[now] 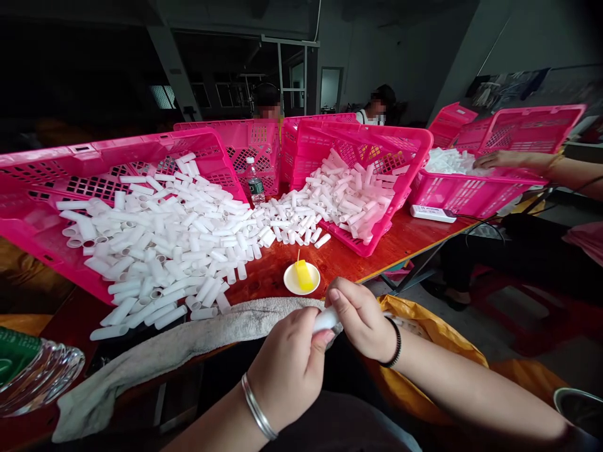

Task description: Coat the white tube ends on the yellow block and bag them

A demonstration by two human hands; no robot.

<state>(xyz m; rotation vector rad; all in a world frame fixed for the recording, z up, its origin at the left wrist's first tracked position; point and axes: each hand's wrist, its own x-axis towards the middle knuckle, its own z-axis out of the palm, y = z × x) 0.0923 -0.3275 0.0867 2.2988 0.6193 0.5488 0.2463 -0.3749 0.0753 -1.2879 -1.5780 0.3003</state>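
A short white plastic tube (326, 320) is held over my lap, just in front of the table edge. My left hand (294, 358), with a silver bangle at the wrist, is closed round its near end. The fingers of my right hand (362, 317) wrap the far end; a black band circles that wrist. Beyond my hands stands a small white dish (291, 281) with a yellow block (304, 275) in it. A large heap of similar white tubes (174, 232) spreads over the red table, spilling from tipped pink crates.
One pink crate (188, 141) lies tipped at left, another (409, 169) at centre right. A small bottle (255, 182) stands between them. A grey towel (188, 345) lines the table edge; a large bottle (38, 370) is at left. At right, another person's hand (497, 159) reaches into a crate.
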